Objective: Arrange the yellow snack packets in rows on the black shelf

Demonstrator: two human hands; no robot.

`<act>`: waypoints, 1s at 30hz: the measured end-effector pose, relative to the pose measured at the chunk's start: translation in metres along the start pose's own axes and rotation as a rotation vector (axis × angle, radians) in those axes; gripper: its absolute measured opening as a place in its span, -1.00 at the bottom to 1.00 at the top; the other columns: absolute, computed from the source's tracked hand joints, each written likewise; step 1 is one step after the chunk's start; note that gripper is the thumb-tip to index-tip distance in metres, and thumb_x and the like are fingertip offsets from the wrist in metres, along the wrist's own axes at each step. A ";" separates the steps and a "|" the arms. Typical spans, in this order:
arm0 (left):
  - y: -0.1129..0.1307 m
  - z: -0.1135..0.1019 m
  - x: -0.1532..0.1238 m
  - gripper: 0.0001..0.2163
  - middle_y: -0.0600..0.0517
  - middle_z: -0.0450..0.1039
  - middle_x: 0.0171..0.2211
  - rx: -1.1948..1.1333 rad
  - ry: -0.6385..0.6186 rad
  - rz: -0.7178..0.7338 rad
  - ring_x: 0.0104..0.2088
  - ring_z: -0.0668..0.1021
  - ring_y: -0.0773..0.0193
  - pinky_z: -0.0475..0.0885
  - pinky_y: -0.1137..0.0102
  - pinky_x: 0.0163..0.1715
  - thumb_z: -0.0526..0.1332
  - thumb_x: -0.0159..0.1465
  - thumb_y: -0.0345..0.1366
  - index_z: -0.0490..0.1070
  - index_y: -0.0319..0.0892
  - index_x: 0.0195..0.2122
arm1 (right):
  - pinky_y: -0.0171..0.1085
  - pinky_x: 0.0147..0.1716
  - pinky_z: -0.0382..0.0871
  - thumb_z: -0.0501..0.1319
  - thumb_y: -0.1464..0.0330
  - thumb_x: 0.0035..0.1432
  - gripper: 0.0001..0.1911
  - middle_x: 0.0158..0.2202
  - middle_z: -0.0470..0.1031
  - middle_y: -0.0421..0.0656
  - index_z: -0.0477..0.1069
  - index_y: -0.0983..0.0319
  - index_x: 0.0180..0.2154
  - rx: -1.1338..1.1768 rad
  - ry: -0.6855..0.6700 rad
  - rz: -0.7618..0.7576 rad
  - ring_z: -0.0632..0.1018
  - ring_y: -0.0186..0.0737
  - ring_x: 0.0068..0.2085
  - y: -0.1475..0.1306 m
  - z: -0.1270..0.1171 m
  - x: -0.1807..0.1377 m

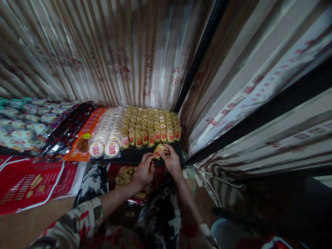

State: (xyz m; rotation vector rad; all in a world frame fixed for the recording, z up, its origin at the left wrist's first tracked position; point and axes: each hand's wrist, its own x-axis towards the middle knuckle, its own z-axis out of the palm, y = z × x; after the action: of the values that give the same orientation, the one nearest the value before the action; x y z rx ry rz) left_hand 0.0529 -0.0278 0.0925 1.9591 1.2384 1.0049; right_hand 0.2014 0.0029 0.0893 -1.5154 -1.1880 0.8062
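Left hand (145, 169) and right hand (171, 159) both pinch one wrapped snack packet (159, 149) at the dark tray (135, 156) edge; rows of yellow packets (151, 126) stand just behind.

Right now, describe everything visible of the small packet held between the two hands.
The packet is small and clear-wrapped, with a pale yellowish cake inside and a reddish patch. It is tilted, pinched between the fingertips of the left hand and right hand, over the front edge of the black tray, just before the rows of like packets. Its print is too blurred to read.
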 end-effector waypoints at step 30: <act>-0.045 0.015 0.058 -0.61 -0.16 0.23 0.12 0.394 -0.151 0.252 0.12 0.27 0.06 0.21 0.12 0.12 0.02 0.15 -0.50 0.29 -0.26 0.03 | -0.16 -0.13 0.35 0.04 0.34 0.16 -0.82 -0.19 0.30 -0.05 0.35 0.21 -0.21 -0.438 0.209 -0.309 0.37 -0.15 -0.14 0.027 0.035 0.036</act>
State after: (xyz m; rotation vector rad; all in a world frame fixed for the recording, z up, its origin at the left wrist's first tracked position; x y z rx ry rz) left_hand 0.0602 0.0412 0.0645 2.4965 1.1926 0.7493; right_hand 0.1874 0.0475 0.0564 -1.6571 -1.4540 0.1792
